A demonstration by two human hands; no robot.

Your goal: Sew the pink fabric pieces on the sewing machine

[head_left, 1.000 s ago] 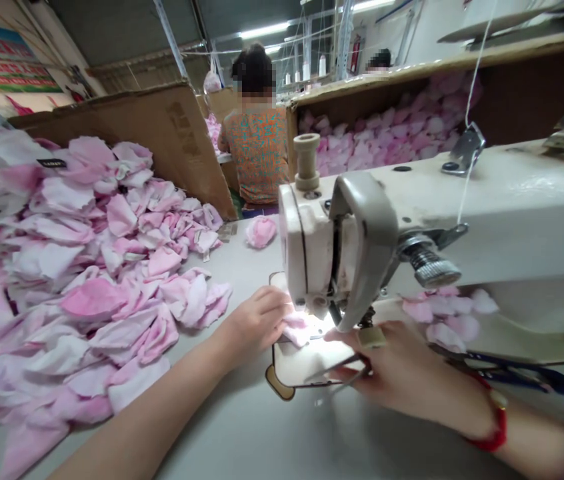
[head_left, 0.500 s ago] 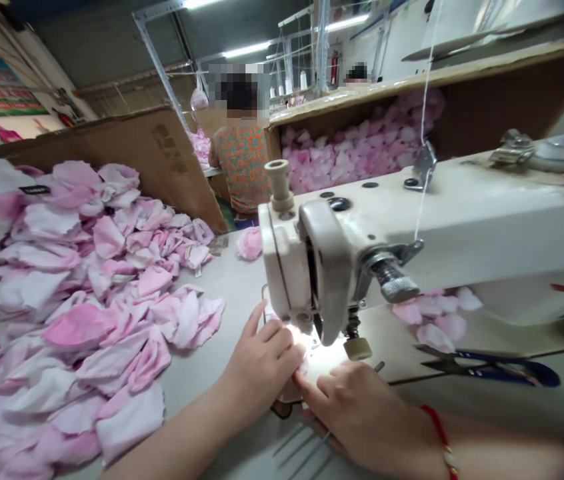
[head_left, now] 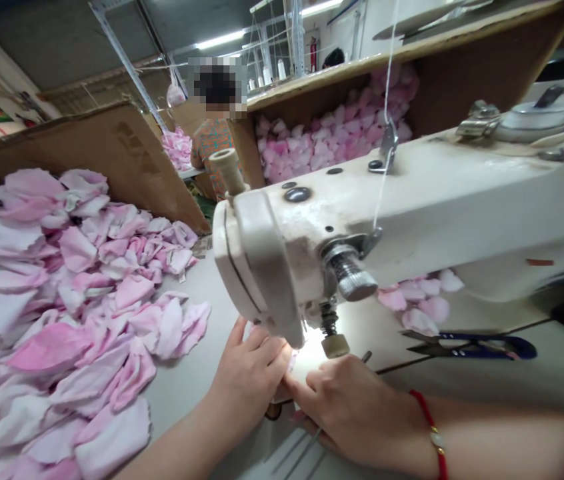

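Observation:
A cream sewing machine [head_left: 412, 200] fills the right half of the view, its head [head_left: 262, 267] over a lit needle area. My left hand [head_left: 249, 380] lies on a small pink fabric piece [head_left: 292, 360] under the head, fingers curled and pressed down on it. My right hand [head_left: 347, 407], with a red bracelet on the wrist, meets it from the right, its fingertips pinched at the same piece just before the presser foot [head_left: 335, 343]. Most of the piece is hidden by the hands.
A big heap of pink and white fabric pieces [head_left: 62, 313] covers the table's left. Blue-handled scissors [head_left: 472, 345] and a few pink pieces [head_left: 417, 303] lie behind the machine. A cardboard wall [head_left: 112, 153] stands behind the heap. Another person [head_left: 215, 130] sits further back.
My head has dropped and shifted right, so the machine head looms larger. Both hands have closed together at the needle; the right hand came in from the right.

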